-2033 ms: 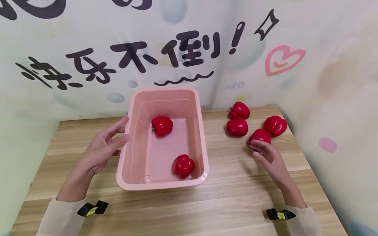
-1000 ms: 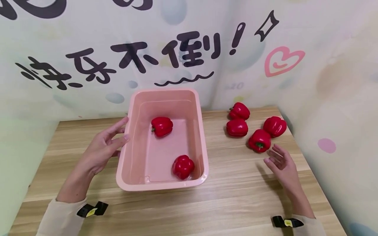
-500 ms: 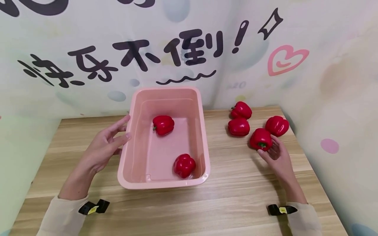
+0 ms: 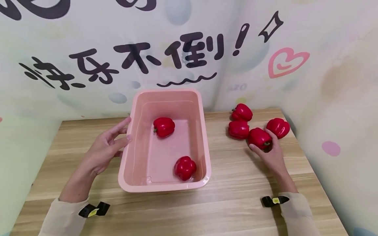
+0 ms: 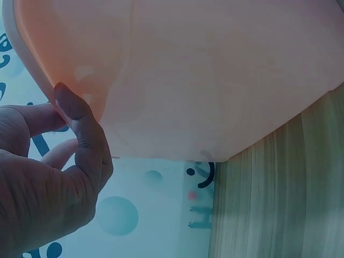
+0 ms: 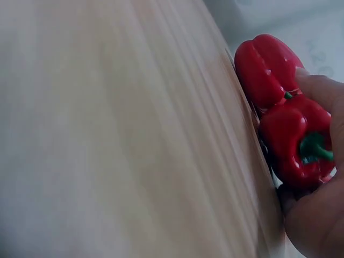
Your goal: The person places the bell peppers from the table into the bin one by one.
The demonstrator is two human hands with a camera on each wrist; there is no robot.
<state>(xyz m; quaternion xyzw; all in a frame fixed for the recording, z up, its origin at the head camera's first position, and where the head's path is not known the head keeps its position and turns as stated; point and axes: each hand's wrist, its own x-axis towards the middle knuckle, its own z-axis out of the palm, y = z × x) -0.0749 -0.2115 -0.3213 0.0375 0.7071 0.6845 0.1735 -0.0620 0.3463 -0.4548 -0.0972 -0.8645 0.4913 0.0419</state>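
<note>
My left hand (image 4: 101, 149) holds the left rim of a pink plastic tub (image 4: 203, 144), thumb and fingers at its edge. In the left wrist view, the fingertips meet the rim of the tub (image 5: 177, 70). Two red bell peppers lie apart inside, one pepper (image 4: 164, 127) farther back and another pepper (image 4: 185, 168) near the front right corner. On the table at right, my right hand (image 4: 273, 154) grips a red bell pepper (image 4: 258, 137) between thumb and fingers. In the right wrist view, its green stem (image 6: 317, 148) faces the palm of my right hand (image 6: 322, 209).
Close around the gripped one are more red bell peppers: one touching at left (image 4: 238, 129), one behind (image 4: 242, 112), one at right (image 4: 278, 127). The wooden table (image 4: 230, 203) backs onto a printed wall sheet (image 4: 189, 19).
My right hand first drew back from the bell pepper, then returned and took it between thumb and fingers. The pepper turned, its stem now pointing right, and meets its left neighbour. My left hand stayed put.
</note>
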